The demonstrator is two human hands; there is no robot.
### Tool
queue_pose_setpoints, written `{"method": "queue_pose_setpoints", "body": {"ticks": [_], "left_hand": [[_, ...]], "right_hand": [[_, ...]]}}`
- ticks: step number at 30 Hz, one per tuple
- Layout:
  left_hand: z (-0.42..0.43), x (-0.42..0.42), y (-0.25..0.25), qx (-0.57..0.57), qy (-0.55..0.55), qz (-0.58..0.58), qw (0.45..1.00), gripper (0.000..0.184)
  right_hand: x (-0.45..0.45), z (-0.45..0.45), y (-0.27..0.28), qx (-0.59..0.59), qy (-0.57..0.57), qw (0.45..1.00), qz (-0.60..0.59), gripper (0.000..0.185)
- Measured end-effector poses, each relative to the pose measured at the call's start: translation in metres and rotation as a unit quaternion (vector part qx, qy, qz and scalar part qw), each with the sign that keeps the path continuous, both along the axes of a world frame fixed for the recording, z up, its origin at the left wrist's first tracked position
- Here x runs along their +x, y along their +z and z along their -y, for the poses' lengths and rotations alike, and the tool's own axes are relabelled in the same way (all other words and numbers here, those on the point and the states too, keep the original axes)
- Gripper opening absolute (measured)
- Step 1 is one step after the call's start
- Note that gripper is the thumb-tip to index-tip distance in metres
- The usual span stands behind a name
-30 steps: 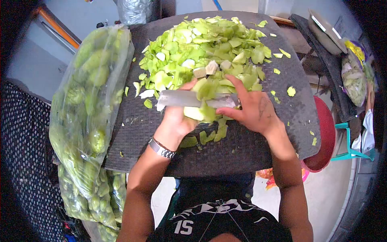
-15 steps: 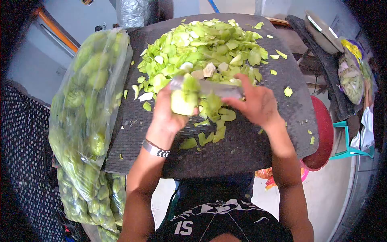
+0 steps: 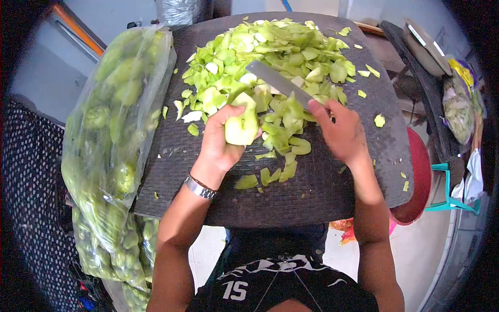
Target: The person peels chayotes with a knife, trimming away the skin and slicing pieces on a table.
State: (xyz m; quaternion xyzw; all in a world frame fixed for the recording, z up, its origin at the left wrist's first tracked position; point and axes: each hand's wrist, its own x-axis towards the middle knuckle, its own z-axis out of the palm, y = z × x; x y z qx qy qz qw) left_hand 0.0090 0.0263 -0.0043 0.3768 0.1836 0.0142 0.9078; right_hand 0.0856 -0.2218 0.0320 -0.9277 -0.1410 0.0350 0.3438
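My left hand (image 3: 221, 136) is wrapped around a pale green chayote (image 3: 241, 125) that looks largely peeled, with a notch in its side. In my right hand (image 3: 340, 130) is a knife (image 3: 280, 80), gripped by its handle. Its broad grey blade points up and left, apart from the chayote and over a large heap of green peelings (image 3: 275, 44). More loose peelings (image 3: 283, 140) lie between my two hands, near the front of the heap.
A dark textured table (image 3: 312, 203) carries the heap and scattered scraps. Along its left edge lies a big clear plastic bag (image 3: 117, 104) of green chayotes, with more bags (image 3: 112, 255) below. A red round basin (image 3: 418, 182) and a teal stool (image 3: 449, 200) stand on the right.
The knife has come away from the chayote, its blade swinging up and over the heap. My left hand has turned the chayote slightly. The view has shifted a little.
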Motion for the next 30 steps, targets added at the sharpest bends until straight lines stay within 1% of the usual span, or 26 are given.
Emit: {"method": "queue_pose_setpoints", "body": {"ticks": [2, 5, 8, 11, 14, 18, 20, 21, 24, 26, 28, 29, 30], "left_hand": [[-0.002, 0.002, -0.007, 0.014, -0.006, 0.004, 1.000, 0.031], [0.003, 0.001, -0.006, -0.027, 0.003, 0.015, 1.000, 0.033], [0.008, -0.005, 0.006, -0.094, 0.009, 0.035, 0.995, 0.035], [0.009, -0.005, 0.006, -0.166, -0.052, 0.044, 0.984, 0.038], [0.008, -0.006, 0.002, -0.161, -0.119, 0.065, 0.978, 0.043], [0.011, -0.008, 0.007, -0.116, -0.150, 0.062, 0.980, 0.050], [0.023, -0.011, 0.012, -0.021, -0.104, 0.048, 0.993, 0.050], [0.028, -0.012, 0.016, 0.026, -0.080, 0.041, 0.996, 0.051], [0.024, -0.014, 0.014, 0.090, -0.173, 0.064, 0.979, 0.065], [0.026, -0.015, 0.019, 0.088, -0.244, 0.091, 0.961, 0.076], [0.027, -0.018, 0.024, 0.096, -0.301, 0.100, 0.943, 0.088], [0.027, -0.019, 0.025, 0.100, -0.289, 0.101, 0.947, 0.089], [0.028, -0.020, 0.025, 0.104, -0.276, 0.102, 0.950, 0.090]], "right_hand": [[0.004, 0.005, -0.004, 0.024, -0.022, 0.999, 0.039, 0.062], [0.007, 0.010, -0.011, 0.077, -0.050, 0.993, 0.074, 0.063], [0.010, 0.011, -0.009, 0.058, -0.056, 0.995, 0.066, 0.062], [0.012, 0.012, 0.001, 0.017, -0.055, 0.998, 0.041, 0.061], [0.013, 0.012, -0.006, 0.028, -0.104, 0.988, 0.107, 0.063], [0.010, 0.012, -0.007, -0.033, -0.110, 0.981, 0.153, 0.061], [0.004, 0.007, -0.002, -0.087, -0.098, 0.979, 0.154, 0.058], [0.004, 0.007, -0.004, -0.074, -0.083, 0.980, 0.165, 0.057], [0.002, 0.004, -0.017, -0.039, -0.030, 0.979, 0.197, 0.058], [0.000, 0.000, -0.023, -0.016, 0.009, 0.975, 0.221, 0.059], [-0.005, -0.004, -0.022, 0.011, 0.021, 0.982, 0.188, 0.058], [-0.007, -0.006, -0.021, 0.025, 0.028, 0.984, 0.172, 0.058], [-0.007, -0.006, -0.019, 0.015, 0.025, 0.986, 0.164, 0.054]]}}
